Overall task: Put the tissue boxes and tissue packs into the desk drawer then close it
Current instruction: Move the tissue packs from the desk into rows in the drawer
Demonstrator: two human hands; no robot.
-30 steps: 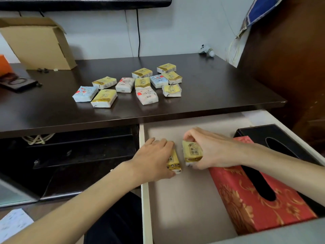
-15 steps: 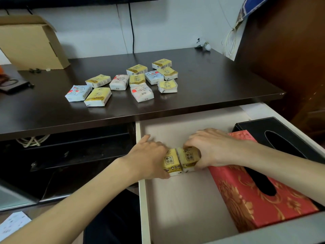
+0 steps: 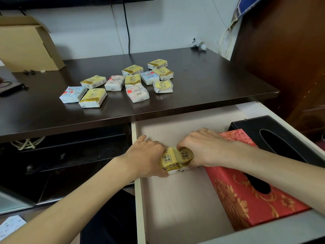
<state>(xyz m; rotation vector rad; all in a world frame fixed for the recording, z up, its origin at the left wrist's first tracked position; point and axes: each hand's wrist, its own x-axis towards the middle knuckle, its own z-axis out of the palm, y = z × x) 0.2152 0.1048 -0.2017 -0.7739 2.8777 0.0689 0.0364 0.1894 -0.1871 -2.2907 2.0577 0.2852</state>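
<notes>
The desk drawer [image 3: 184, 205] stands pulled out below the dark desktop. Inside it, a red patterned tissue box [image 3: 246, 196] lies beside a black tissue box [image 3: 274, 131] on the right. My left hand [image 3: 146, 157] grips one yellow tissue pack [image 3: 167, 160] and my right hand [image 3: 205, 147] grips a second yellow pack [image 3: 184, 155]; the two packs stand upright, pressed side by side on the drawer floor next to the red box. Several more yellow, white and blue tissue packs [image 3: 123, 81] lie scattered on the desktop.
An open cardboard box [image 3: 26, 44] sits at the desktop's back left. A black cable [image 3: 127, 30] runs down the wall. A small white object [image 3: 198, 44] rests at the back right. A dark wooden cabinet [image 3: 290, 50] rises to the right. Dark shelves lie under the desk at left.
Both hands have brought the two yellow packs together; they were apart and tilted, and now stand touching side by side on the drawer floor.
</notes>
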